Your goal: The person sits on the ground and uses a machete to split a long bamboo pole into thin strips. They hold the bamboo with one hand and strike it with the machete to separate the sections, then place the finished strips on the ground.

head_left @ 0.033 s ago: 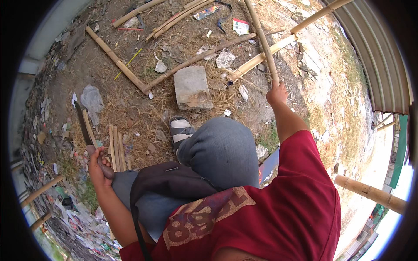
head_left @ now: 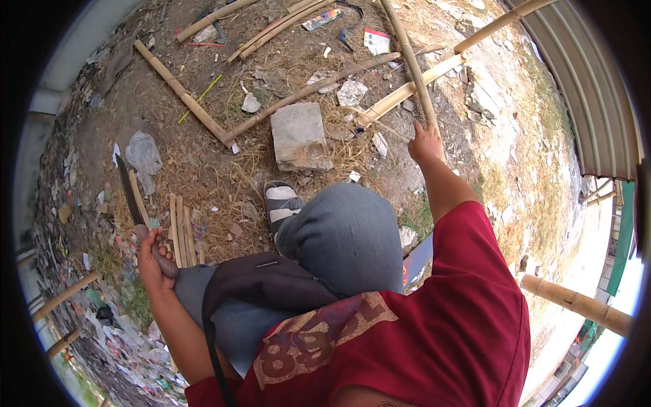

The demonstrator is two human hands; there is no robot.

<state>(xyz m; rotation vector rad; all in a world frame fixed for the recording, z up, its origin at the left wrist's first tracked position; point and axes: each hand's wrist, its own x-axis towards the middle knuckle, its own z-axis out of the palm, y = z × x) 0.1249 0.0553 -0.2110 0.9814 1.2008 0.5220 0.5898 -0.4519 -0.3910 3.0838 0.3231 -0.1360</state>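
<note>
My left hand is closed around the brown handle of a machete, its long dark blade pointing forward. On the right, my right hand reaches over the near part of a long bamboo pole. Its fingers stretch out along and beside the pole rather than wrapping round it; whether the palm touches is hidden. That pole lies across a split bamboo piece. In front of my sandalled foot sits a grey concrete block.
Bamboo strips lie beside my left hand. Beyond the block, a bamboo length meets a thin pole at an angle. A clear plastic bag and scattered litter cover the ground. Corrugated sheeting stands at the right.
My right hand has loosened from round the pole's near end, its fingers now extended. More of the pole shows past the hand. My left hand and the machete have not moved.
</note>
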